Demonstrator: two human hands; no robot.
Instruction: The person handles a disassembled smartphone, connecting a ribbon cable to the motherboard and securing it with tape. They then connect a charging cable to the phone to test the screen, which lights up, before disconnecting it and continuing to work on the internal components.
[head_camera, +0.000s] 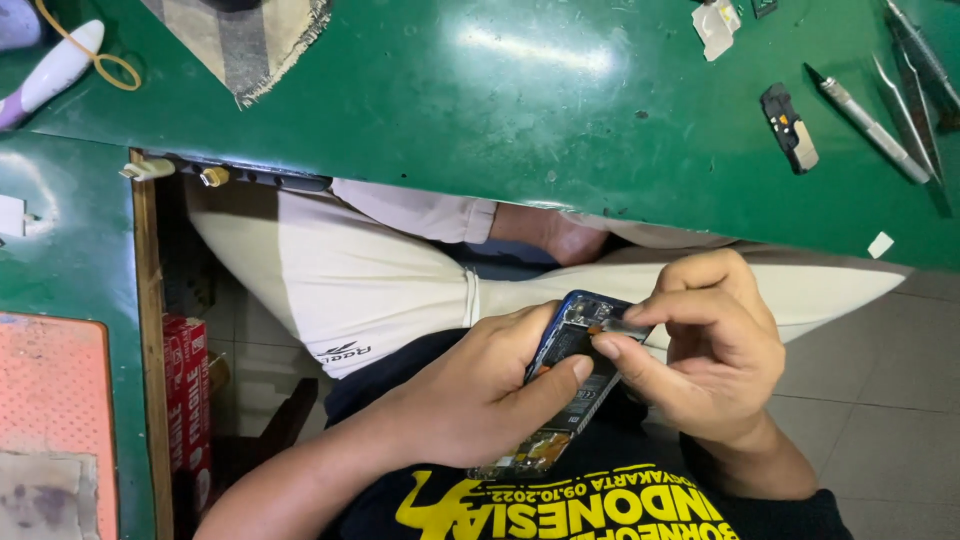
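Opened phone (572, 385), back cover off and circuit boards bare, held over the lap in front of the green bench (480, 120), well below its edge. Gripped in the left hand (470, 400), fingers closed round the body and thumb pressed across the middle. Pinched in the right hand (715, 350), between thumb and forefinger, a small silvery part or tool tip (625, 326) (too small to tell which) set at the upper end near the camera block. Could slip: held in the air with nothing under it but lap and tiled floor (880, 400), so a loosened grip would likely mean a drop, and any small piece let go would probably be lost down there. Could also scratch or short something if the metal tip skids across the exposed board, a real risk given thumb pressure so close by. No real container anywhere; loose on the bench instead, a dark module (789, 128), tweezers and a knife-like tool (880, 120), a scrap of white tape (716, 25). Further off, a white and purple handle (50, 70) with a yellow loop, a frayed cloth (240, 45), red boxes (185, 390) (contents hidden) under the side table
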